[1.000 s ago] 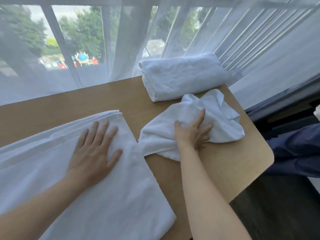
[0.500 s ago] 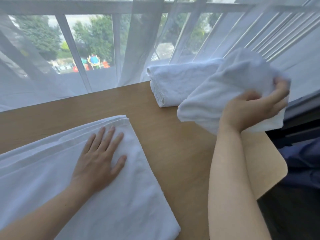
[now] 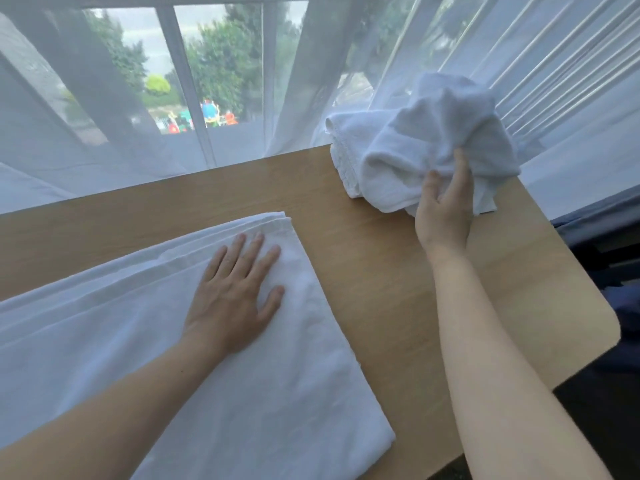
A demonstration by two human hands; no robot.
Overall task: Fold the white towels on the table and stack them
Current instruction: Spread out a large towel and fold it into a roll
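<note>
A large white towel (image 3: 173,358), folded flat in layers, covers the near left of the wooden table (image 3: 398,289). My left hand (image 3: 239,292) presses on it with fingers spread straight. At the far right, my right hand (image 3: 445,202) grips a small crumpled white towel (image 3: 440,143), holding it over and against a thick folded white towel (image 3: 346,150) that lies at the table's back edge. The crumpled towel hides most of that folded one.
Sheer white curtains (image 3: 104,133) hang along the window just behind the table. The table's rounded right corner (image 3: 613,327) drops off to a dark floor, and dark blue fabric (image 3: 623,306) shows beyond that edge.
My right hand lifted the small crumpled towel off the table and has now brought it back down onto the folded towel at the back. My left hand stayed flat on the large towel.
</note>
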